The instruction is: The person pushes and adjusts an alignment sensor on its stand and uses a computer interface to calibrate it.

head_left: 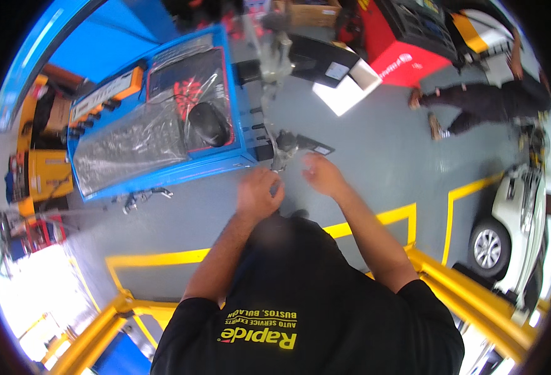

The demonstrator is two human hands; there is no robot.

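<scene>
My left hand (260, 191) is curled, thumb and fingers meeting at the lower end of a grey metal fitting (283, 145) beside the blue cabinet. To the right of that fitting, my right hand (323, 175) is raised with its fingers bent and slightly apart, and nothing shows in them. A dark flat plate (316, 145) with a small light label sticks out from the fitting, just beyond my right fingertips. Above it rises a blurred, pale upright piece (275, 59), whose kind I cannot make out.
At left stands the blue cabinet (163, 170), with a plastic-covered keyboard (132, 147) and black mouse (208, 124) on top. A red machine (407, 47) and open white box (350, 87) are beyond. Another person (488, 103) and a white car (518, 219) are right; yellow rails (469, 294) flank me.
</scene>
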